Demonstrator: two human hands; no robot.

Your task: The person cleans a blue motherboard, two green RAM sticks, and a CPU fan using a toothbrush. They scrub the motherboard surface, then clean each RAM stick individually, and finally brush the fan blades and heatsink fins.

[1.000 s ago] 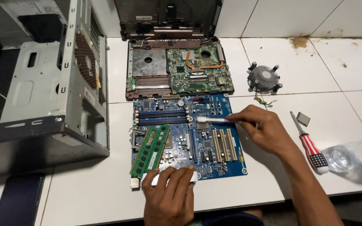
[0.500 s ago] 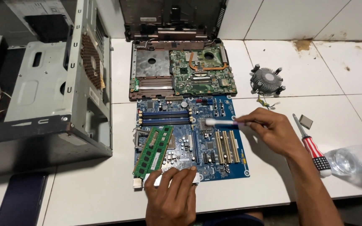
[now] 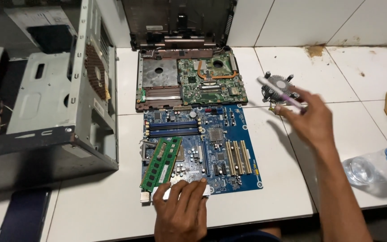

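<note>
Item: blue motherboard (image 3: 202, 152), laid flat on a white tiled worktop (image 3: 292, 188); all positions below are given relative to this board.

Left hand (image 3: 182, 213): placed at the board's near edge, fingers spread flat and pressed down on the pale strip there. Nothing is pinched.

Right hand (image 3: 310, 121): raised to the right of the board, clear of it, fingers closed around a small brush (image 3: 279, 92) with a pale handle. The handle is blurred; the bristle end cannot be made out.

Green memory module (image 3: 161, 163): resting loose and slantwise over the board's left part, out of the long slots (image 3: 172, 129) lying beyond it.

Beyond the board: an opened laptop chassis (image 3: 191, 80) with a green circuit board and copper heat pipe exposed, touching or just beside the far edge.

Right of the board, past the raised hand: a round cooler fan (image 3: 277, 87) with metal fins, standing apart.

Far right: a clear plastic bottle (image 3: 375, 166) with blue cap, lying on its side, and a brown object at the frame edge.

Left of the board: a grey desktop case (image 3: 54, 107), side open, near but not touching.

Progress, as judged: the board is out of its case and stripped of cooler and memory. With the brush lifted off, brushing appears paused or partly done; how clean the board is cannot be told. Refitting is not begun.
</note>
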